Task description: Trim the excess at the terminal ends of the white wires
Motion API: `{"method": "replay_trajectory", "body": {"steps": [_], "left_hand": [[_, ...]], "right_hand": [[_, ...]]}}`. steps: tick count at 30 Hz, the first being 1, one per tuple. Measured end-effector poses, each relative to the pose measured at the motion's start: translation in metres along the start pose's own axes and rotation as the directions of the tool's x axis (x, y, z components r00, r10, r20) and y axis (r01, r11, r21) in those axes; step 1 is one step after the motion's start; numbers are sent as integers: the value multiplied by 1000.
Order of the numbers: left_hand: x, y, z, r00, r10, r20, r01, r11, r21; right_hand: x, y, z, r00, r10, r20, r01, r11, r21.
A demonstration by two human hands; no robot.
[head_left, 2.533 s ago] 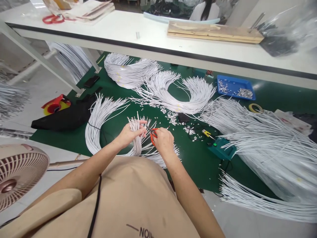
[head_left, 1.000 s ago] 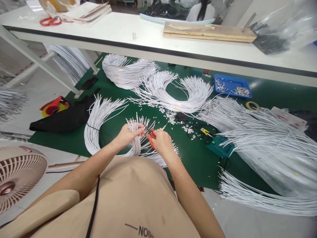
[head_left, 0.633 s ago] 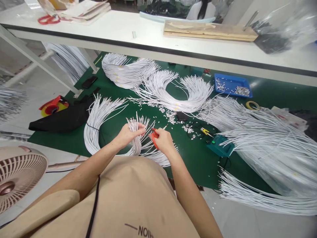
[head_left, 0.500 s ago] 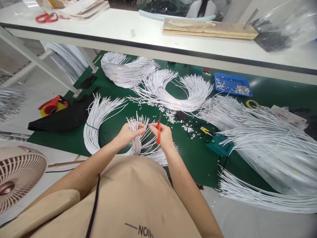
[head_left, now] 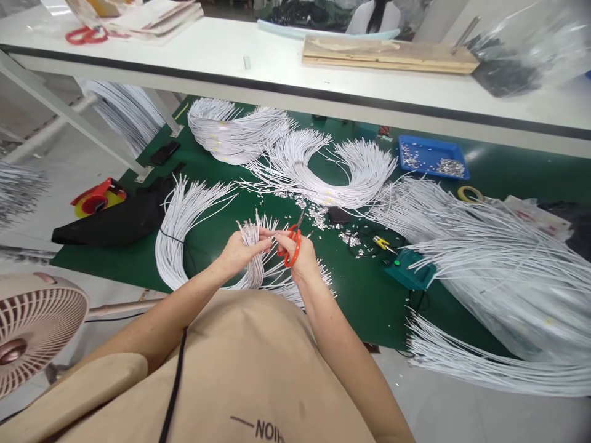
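My left hand [head_left: 247, 247] is closed round the end part of a bundle of white wires [head_left: 255, 271], whose tips stand up above the fingers. Close against it, my right hand [head_left: 300, 251] holds red-handled scissors [head_left: 290, 253], blades pointing up and away from me. The thumb and fingertips of both hands meet near the wire tips; whether the right fingers also pinch a wire is too small to make out. Loose wire ends spread below my right hand. A tied coil of white wires [head_left: 173, 240] curves round to the left.
Further bundles of white wires [head_left: 323, 178] lie across the green mat [head_left: 360, 307]. Small metal bits [head_left: 318, 215] are scattered ahead. A blue tray [head_left: 434, 157], a teal device [head_left: 410, 269] and yellow pliers [head_left: 382, 243] sit to the right. A raised white shelf [head_left: 207, 55] spans the back.
My right hand has turned and moved slightly left, closer to my left hand. The scissors have rotated, so their handle loops now show. My left hand stays nearly still on the wires.
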State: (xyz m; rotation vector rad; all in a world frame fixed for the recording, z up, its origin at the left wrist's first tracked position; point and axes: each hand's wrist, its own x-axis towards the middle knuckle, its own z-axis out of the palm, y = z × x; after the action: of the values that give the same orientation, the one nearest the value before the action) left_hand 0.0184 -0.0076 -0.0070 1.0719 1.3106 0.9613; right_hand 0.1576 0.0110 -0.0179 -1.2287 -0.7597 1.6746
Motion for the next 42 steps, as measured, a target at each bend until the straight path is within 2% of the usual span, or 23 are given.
{"method": "replay_trajectory", "body": {"steps": [4, 7, 11, 15, 18, 22, 26, 28, 31, 34, 38, 42], "left_hand": [[-1, -1, -1, 995, -7, 100, 21, 989, -144], [-1, -2, -3, 988, -22, 151, 50, 981, -190], [1, -1, -3, 998, -21, 62, 30, 988, -149], [2, 0, -2, 1000, -11, -11, 10, 995, -102], [1, 0, -1, 1000, -7, 7, 7, 994, -106], [1, 0, -2, 998, -20, 54, 27, 991, -129], [1, 0, -2, 999, -26, 19, 28, 994, -109], [2, 0, -2, 1000, -23, 2, 23, 995, -92], [2, 0, -2, 1000, -24, -9, 23, 997, -74], [4, -2, -3, 999, -38, 2, 38, 997, -64], [7, -5, -9, 999, -49, 12, 49, 997, -62], [12, -9, -17, 995, -77, 57, 81, 994, -74]], "right_hand": [[2, 6, -1, 999, 22, 47, -24, 999, 48], [4, 7, -2, 995, 25, 96, -30, 998, 52], [2, 1, -2, 997, -61, -39, 59, 997, -48], [-3, -4, 0, 987, -161, -1, 157, 966, -203], [-2, -1, -1, 981, -192, -22, 178, 943, -281], [6, 8, -10, 967, -212, -141, 146, 915, -377], [7, 11, -11, 934, -300, -195, 204, 894, -398], [4, 10, -7, 945, -291, -151, 216, 898, -382], [-3, 7, 0, 963, -255, -83, 192, 871, -452], [-5, 4, 1, 959, -274, -78, 198, 837, -510], [-1, 4, -7, 941, -306, -142, 198, 842, -501], [9, 13, -25, 938, -223, -266, 95, 902, -421]]}}
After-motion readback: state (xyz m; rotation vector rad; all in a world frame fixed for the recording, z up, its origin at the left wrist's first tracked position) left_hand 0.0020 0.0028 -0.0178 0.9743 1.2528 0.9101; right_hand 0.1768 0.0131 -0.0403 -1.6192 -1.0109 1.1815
